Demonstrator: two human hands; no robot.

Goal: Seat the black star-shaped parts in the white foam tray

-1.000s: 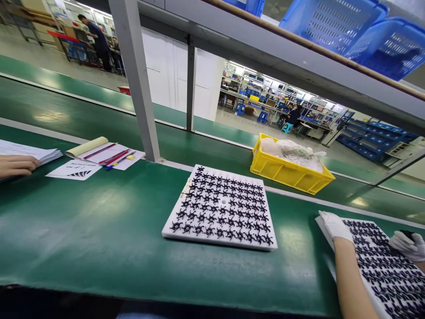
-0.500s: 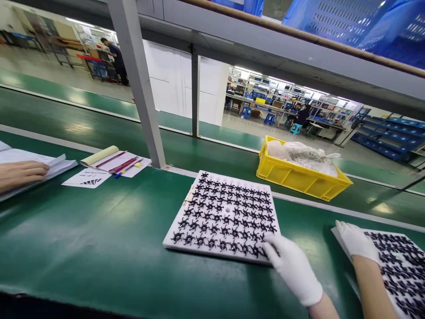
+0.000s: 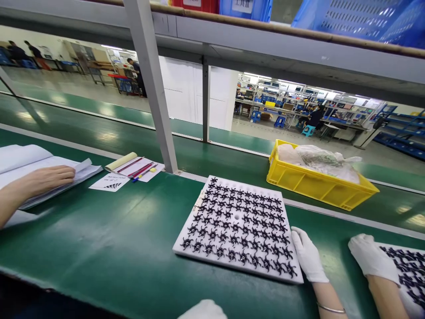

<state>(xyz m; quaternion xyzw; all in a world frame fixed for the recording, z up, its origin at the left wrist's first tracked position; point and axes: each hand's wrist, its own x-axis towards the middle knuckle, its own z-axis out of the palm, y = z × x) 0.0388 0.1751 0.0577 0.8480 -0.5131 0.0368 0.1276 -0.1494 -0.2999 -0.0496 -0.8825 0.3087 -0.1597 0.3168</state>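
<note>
a gloved left hand (image 3: 307, 259) lay flat against the right edge of a white foam tray (image 3: 232, 268) at centre frame on the green desk (image 3: 116, 239), its grip wide and clasping nothing. the tray held rows of small black star-shaped parts (image 3: 232, 221), each seated in its own pocket, with one pocket near the middle bare. at lower right the gloved right hand (image 3: 372, 259) rested on the corner of a second tray (image 3: 407, 305), which was loaded with the same parts; whether its grip closed over the edge could not be told.

a shove from that flat hand could have skewed the light tray or tipped its near edge, shaking parts out of their pockets. the two trays sat near enough to knock together.

at upper right a yellow bin (image 3: 315, 188) held clear plastic bags (image 3: 318, 157), their contents unclear. at left, another person's bare hand (image 3: 46, 181) pressed on a stack of papers (image 3: 20, 159), with pens (image 3: 139, 168) just beside it.
</note>
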